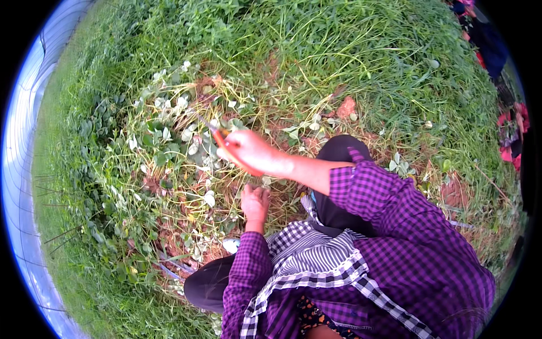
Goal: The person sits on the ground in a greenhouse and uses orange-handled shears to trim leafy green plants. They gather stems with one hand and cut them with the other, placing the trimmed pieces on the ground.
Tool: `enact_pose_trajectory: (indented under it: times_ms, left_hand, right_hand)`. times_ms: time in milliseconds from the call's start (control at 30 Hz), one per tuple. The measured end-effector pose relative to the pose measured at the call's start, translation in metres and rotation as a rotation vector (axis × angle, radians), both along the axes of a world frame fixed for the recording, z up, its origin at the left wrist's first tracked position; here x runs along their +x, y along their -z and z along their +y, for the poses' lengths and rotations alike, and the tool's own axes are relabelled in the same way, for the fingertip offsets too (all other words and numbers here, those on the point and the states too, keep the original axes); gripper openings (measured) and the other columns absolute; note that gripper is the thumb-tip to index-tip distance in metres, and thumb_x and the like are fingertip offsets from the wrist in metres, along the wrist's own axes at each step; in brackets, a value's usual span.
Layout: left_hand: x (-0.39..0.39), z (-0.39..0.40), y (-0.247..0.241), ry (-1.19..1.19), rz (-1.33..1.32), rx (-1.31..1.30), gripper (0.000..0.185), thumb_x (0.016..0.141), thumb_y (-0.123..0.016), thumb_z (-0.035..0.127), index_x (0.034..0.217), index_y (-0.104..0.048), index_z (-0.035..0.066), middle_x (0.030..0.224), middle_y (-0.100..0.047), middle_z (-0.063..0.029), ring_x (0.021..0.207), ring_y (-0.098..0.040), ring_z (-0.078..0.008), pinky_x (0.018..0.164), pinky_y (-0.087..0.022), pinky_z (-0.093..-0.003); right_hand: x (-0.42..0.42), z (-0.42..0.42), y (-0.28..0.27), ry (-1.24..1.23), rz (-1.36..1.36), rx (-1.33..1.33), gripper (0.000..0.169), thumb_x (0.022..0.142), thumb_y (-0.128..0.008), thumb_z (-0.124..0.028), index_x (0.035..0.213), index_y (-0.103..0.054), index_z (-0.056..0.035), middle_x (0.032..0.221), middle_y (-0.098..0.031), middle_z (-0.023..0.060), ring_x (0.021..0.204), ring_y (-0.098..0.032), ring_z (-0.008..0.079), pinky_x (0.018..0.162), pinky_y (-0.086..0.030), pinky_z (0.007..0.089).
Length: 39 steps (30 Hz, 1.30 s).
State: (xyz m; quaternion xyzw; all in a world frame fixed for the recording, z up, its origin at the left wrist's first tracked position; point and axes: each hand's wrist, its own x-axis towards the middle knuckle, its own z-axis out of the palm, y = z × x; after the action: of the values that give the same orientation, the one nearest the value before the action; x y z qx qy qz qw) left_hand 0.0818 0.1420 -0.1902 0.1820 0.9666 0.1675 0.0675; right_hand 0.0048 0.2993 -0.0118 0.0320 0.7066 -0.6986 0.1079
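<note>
My right hand [243,148] is closed around the orange-red handle [237,159] of a tool, probably pruning shears or scissors. Its narrow metal tip [206,123] points up and left over pale stems and upturned leaves. Below it, near my knees, my left hand [255,201] is low over tangled stems [228,186], fingers bent; whether it grips any stem is hidden. Low leafy plants [163,144], with green leaves and whitish leaf undersides, lie left of both hands. Another patch of plants with reddish crowns [156,184] is farther left.
Tall grass [360,38] stands ahead and to the right. A reddish clod [346,107] lies beyond my right forearm. Thin strips [171,271] of what may be plastic lie by my left knee. Dark and red clothing [512,135] shows at the far right edge.
</note>
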Motion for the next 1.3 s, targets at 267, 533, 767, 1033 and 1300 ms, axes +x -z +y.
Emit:
enact_pose_trajectory:
  times_ms: [267, 533, 767, 1033, 1300]
  left_hand:
    - [-0.007, -0.016, 0.01, -0.161, -0.08, 0.37, 0.019, 0.078, -0.062, 0.023, 0.089, -0.067, 0.008, 0.085, -0.062, -0.0122, 0.081, -0.058, -0.029, 0.075, -0.045, -0.0387]
    - [0.003, -0.02, 0.027, -0.148, -0.205, 0.333, 0.019, 0.08, -0.061, 0.023, 0.089, -0.066, 0.006, 0.087, -0.062, -0.0136, 0.08, -0.059, -0.0308, 0.07, -0.046, -0.0367]
    - [-0.002, 0.01, 0.043, 0.009, -0.21, 0.243, 0.015, 0.079, -0.06, 0.019, 0.086, -0.065, 0.006, 0.085, -0.062, -0.0101, 0.084, -0.057, -0.0291, 0.075, -0.046, -0.0376]
    - [-0.041, 0.07, 0.068, 0.163, -0.208, 0.315, 0.017, 0.082, -0.054, 0.018, 0.09, -0.065, 0.008, 0.089, -0.061, -0.0105, 0.085, -0.058, -0.0308, 0.075, -0.046, -0.04]
    - [-0.038, 0.083, 0.072, 0.285, -0.387, -0.352, 0.03, 0.082, -0.053, 0.031, 0.105, -0.055, 0.01, 0.108, -0.053, -0.0111, 0.093, -0.058, -0.0263, 0.078, -0.048, -0.0376]
  right_hand:
    - [0.013, 0.004, -0.02, 0.03, 0.08, -0.162, 0.026, 0.084, -0.061, -0.028, 0.077, -0.06, -0.0037, 0.061, -0.051, -0.0023, 0.056, -0.045, 0.0046, 0.05, -0.037, 0.0236]
    - [0.001, 0.054, -0.02, 0.286, -0.071, -0.496, 0.021, 0.085, -0.058, -0.022, 0.083, -0.056, -0.002, 0.051, -0.043, -0.0047, 0.04, -0.036, 0.0044, 0.036, -0.026, 0.0197]
    - [-0.005, 0.055, -0.016, 0.3, -0.071, -0.599, 0.022, 0.088, -0.056, -0.021, 0.088, -0.052, 0.0003, 0.068, -0.052, 0.0013, 0.04, -0.037, 0.0035, 0.035, -0.029, 0.0193]
    - [-0.016, 0.059, -0.018, 0.294, -0.128, -0.612, 0.02, 0.087, -0.057, -0.02, 0.083, -0.054, -0.0007, 0.057, -0.047, -0.0023, 0.039, -0.036, 0.0034, 0.034, -0.026, 0.0192]
    - [-0.028, 0.055, -0.01, 0.252, -0.15, -0.449, 0.026, 0.089, -0.053, -0.025, 0.088, -0.055, 0.0004, 0.052, -0.045, -0.0035, 0.038, -0.037, 0.0038, 0.035, -0.029, 0.0181]
